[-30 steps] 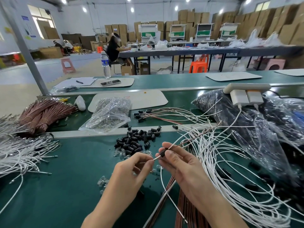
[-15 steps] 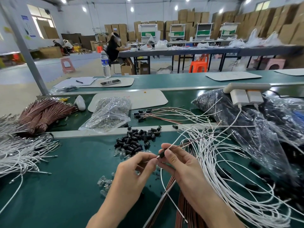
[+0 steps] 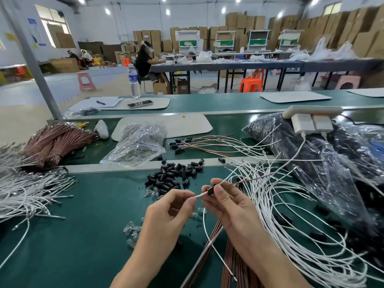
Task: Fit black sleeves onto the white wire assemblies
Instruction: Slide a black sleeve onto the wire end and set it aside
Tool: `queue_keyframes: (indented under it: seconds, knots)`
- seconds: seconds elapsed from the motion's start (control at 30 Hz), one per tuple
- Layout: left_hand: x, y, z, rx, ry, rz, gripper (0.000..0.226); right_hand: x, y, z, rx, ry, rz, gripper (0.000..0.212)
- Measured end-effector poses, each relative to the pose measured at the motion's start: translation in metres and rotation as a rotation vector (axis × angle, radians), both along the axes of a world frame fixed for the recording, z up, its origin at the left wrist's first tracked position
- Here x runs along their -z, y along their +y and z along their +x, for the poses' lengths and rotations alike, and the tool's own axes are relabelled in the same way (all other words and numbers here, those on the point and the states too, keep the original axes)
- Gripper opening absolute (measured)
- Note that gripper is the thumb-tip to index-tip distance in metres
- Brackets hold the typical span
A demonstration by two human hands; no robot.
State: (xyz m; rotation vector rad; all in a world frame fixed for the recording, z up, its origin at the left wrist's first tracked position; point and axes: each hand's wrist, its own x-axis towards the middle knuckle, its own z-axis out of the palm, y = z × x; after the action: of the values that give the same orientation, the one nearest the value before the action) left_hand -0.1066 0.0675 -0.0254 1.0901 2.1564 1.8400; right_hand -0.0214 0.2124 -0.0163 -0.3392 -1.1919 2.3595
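Observation:
Over the green bench my left hand (image 3: 166,213) pinches the end of a white wire (image 3: 200,195) between thumb and fingertips. My right hand (image 3: 226,206) pinches a small black sleeve (image 3: 210,191) that sits on the same wire, just right of the left fingertips. The wire runs on past the right hand into a tangle of white wires (image 3: 280,215). A pile of loose black sleeves (image 3: 172,175) lies just beyond my hands. Small clear bulbs (image 3: 133,231) are scattered under and left of the hands.
White wire bundles (image 3: 22,194) and brown wire bundles (image 3: 54,142) lie at the left. Brown wires (image 3: 230,262) run under my right forearm. A clear bag of small parts (image 3: 139,142) and large plastic bags of black parts (image 3: 324,159) stand behind and right. Finished sleeved wires (image 3: 199,144) lie mid-bench.
My hands have drawn slightly apart along the wire, showing more white wire between them. The black sleeve stays at my right fingertips.

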Motion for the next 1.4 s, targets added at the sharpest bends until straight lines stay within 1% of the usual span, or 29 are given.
queue_keyframes:
  seconds: [0.2, 0.3, 0.37, 0.5, 0.6, 0.7, 0.87, 1.0, 1.2, 1.3, 1.4]
  knots:
    - [-0.0043, 0.0009, 0.0046, -0.013, -0.057, 0.054, 0.01, 0.0017, -0.0034, 0.0, -0.057, 0.013, 0.026, 0.017]
    - [-0.005, 0.0023, 0.0054, -0.003, -0.064, 0.051, 0.011, 0.0044, -0.0048, -0.0008, -0.087, 0.017, 0.028, 0.02]
    - [-0.005, 0.0025, 0.0053, 0.003, -0.075, 0.051, 0.012, 0.0052, -0.0047, -0.0014, -0.078, 0.015, 0.028, 0.021]
    - [-0.0047, 0.0016, 0.0029, -0.022, -0.152, 0.09, 0.017, 0.0046, -0.0027, -0.0018, -0.034, 0.01, 0.001, 0.03]
    - [-0.0057, 0.0014, 0.0012, -0.029, -0.164, 0.088, 0.012, 0.004, -0.0005, -0.0018, -0.017, 0.012, -0.012, 0.026]
    - [-0.006, 0.0013, 0.0008, -0.017, -0.183, 0.07, 0.01, 0.0042, -0.0005, -0.0017, -0.005, -0.001, 0.023, 0.021]
    - [-0.0061, 0.0026, -0.001, -0.01, -0.229, 0.076, 0.015, 0.0029, -0.0017, -0.0018, -0.021, -0.025, 0.081, 0.019]
    - [-0.0043, 0.0038, -0.0028, 0.038, -0.283, 0.062, 0.017, 0.0025, -0.0035, -0.0017, -0.037, -0.023, 0.096, 0.021]
    - [-0.0037, 0.0023, -0.0037, 0.052, -0.373, 0.07, 0.029, 0.0014, -0.0015, -0.0001, -0.022, -0.027, 0.111, 0.019]
    - [-0.0044, 0.0016, -0.0029, 0.054, -0.387, 0.071, 0.031, 0.0015, -0.0022, 0.0005, -0.023, -0.029, 0.112, 0.019]
    - [-0.005, 0.0013, -0.0019, 0.065, -0.36, 0.047, 0.028, 0.0019, -0.0019, 0.0008, -0.02, -0.037, 0.106, 0.019]
